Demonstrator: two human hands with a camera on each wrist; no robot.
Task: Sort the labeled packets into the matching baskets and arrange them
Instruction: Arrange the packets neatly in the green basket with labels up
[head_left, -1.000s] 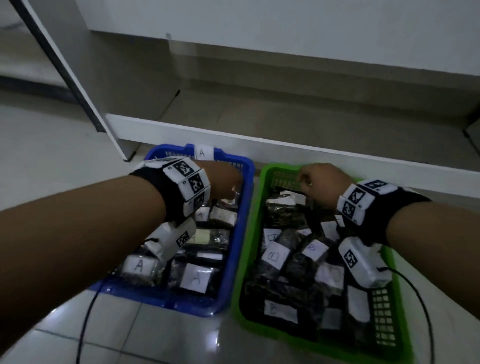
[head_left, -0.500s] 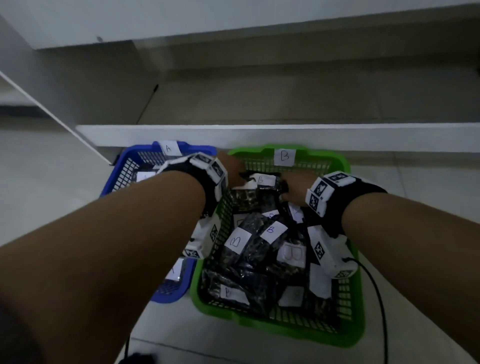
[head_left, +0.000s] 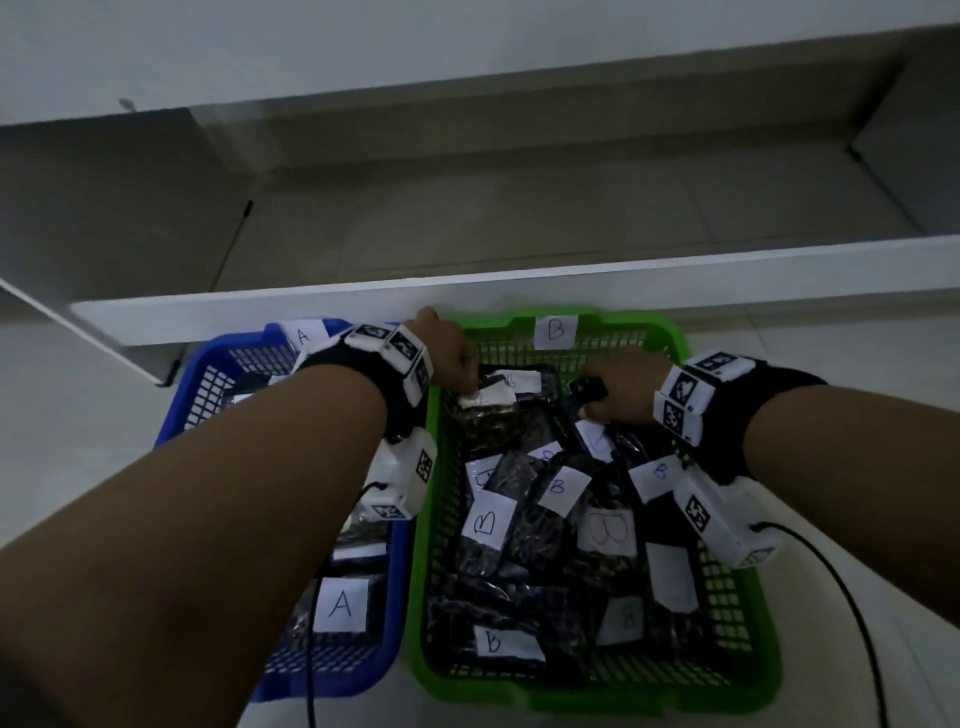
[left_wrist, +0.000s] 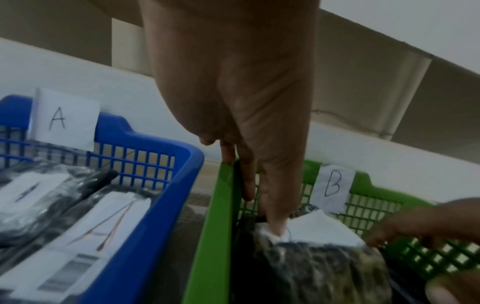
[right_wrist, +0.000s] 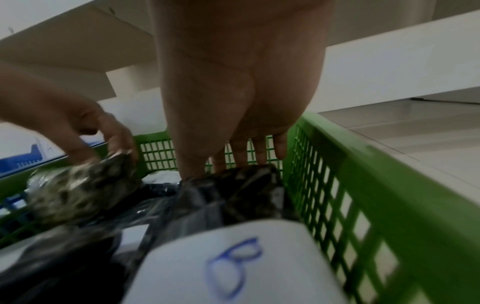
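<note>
Both your hands are down at the far end of the green basket (head_left: 727, 613), the one tagged B, which sits on the floor touching the blue basket (head_left: 218, 384) tagged A on its left. Your left hand (head_left: 447, 353) reaches across the shared rims. Its thumb and fingers pinch the white-labelled top of a mottled packet (left_wrist: 322, 267) lying in the far left corner of the green basket, while another finger (left_wrist: 228, 153) rests on the green rim. Your right hand (head_left: 618, 384) is at the far middle, with the thumb and fingertips (right_wrist: 241, 153) closed on the top of a dark packet (right_wrist: 249, 185) near the far wall and right wall.

The two gripped packets lie side by side, well inside your reach. Each one's long axis runs roughly from the far wall toward you, and each hand is the nearer one to its own packet. The rest of the B packets (head_left: 550, 525) fill the basket floor toward you in a loose overlapping layer, with labels facing up at mixed angles.

Open room is scarce. The far wall stands just beyond your fingertips, the white ledge (head_left: 519, 296) stands just beyond the baskets, and the side walls close in. To my eye the easiest way to move is upward and back toward you.
</note>
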